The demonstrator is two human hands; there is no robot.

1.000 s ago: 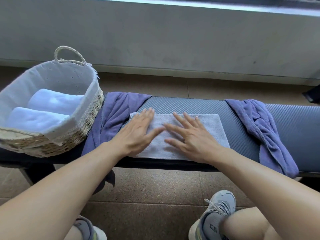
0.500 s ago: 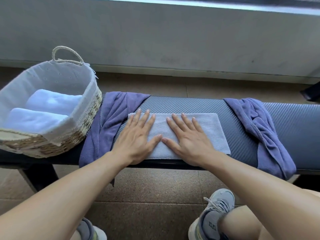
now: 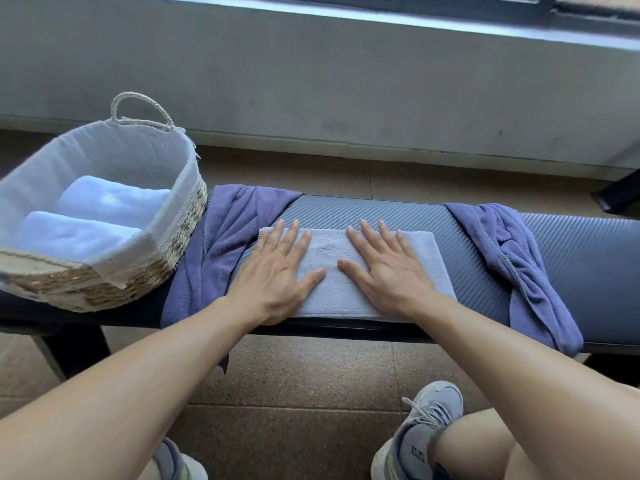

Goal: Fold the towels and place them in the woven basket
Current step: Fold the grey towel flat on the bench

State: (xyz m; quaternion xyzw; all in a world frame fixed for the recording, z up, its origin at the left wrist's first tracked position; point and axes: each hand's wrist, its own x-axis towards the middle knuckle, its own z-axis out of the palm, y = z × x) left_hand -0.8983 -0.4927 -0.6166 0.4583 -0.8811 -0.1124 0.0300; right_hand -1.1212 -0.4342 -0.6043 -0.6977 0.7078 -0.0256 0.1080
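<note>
A folded light grey towel (image 3: 330,252) lies flat on the dark padded bench (image 3: 571,251). My left hand (image 3: 275,275) presses flat on its left half, fingers straight and spread. My right hand (image 3: 384,268) presses flat on its right half the same way. A woven basket (image 3: 166,258) with a white cloth lining stands at the bench's left end and holds two folded white towels (image 3: 104,216). One purple towel (image 3: 221,244) is draped between the basket and the grey towel. Another purple towel (image 3: 519,268) lies crumpled to the right.
A grey wall with a window sill runs behind the bench. Brown tiled floor lies in front and behind. My two grey sneakers (image 3: 419,431) and knees are below, close to the bench's front edge. A dark object (image 3: 620,192) stands at the far right.
Both hands have slid apart over the grey towel, the left one leftward and the right one rightward, and a gap has opened between the thumbs.
</note>
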